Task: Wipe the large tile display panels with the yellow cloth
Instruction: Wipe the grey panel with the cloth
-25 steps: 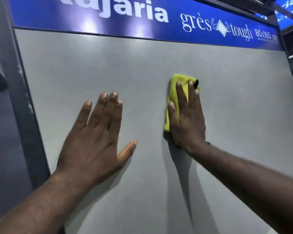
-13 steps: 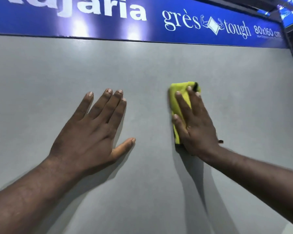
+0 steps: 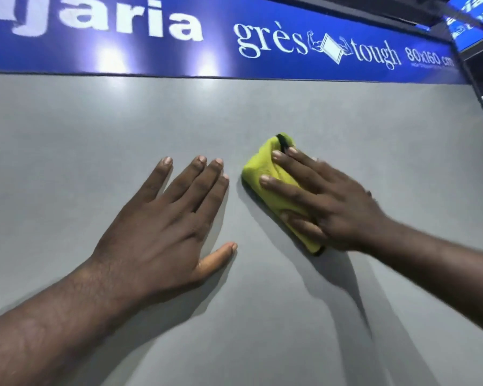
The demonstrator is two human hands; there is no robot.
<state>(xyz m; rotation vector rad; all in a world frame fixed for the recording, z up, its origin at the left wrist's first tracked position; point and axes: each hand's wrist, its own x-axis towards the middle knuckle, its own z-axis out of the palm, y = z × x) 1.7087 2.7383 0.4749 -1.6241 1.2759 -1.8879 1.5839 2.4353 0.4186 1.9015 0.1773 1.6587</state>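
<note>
Fingers (image 3: pixel 299 169) of the right hand (image 3: pixel 338 207): straight and spread, pressing flat on the cloth (image 3: pixel 258 169), not curled round it; thumb lies across its lower part. Fingers of the left hand (image 3: pixel 165 227): straight, palm flat on the panel (image 3: pixel 95 135), holding nothing, lower left of centre.

Cloth: folded, at frame centre, flat against the grey panel, below the blue sign (image 3: pixel 151 51). It is just beside the left fingertips, not touching them.

Change over the last second: cloth stood upright under the right hand, well apart from the left. Now it is tilted, long axis running upper left to lower right, and has swept leftward. Right hand slightly blurred, so a stroke is likely in progress. Left hand has kept its place as a brace.

Judgement: mid-wipe across the middle band; the panel's lower part and edges probably remain to cover
</note>
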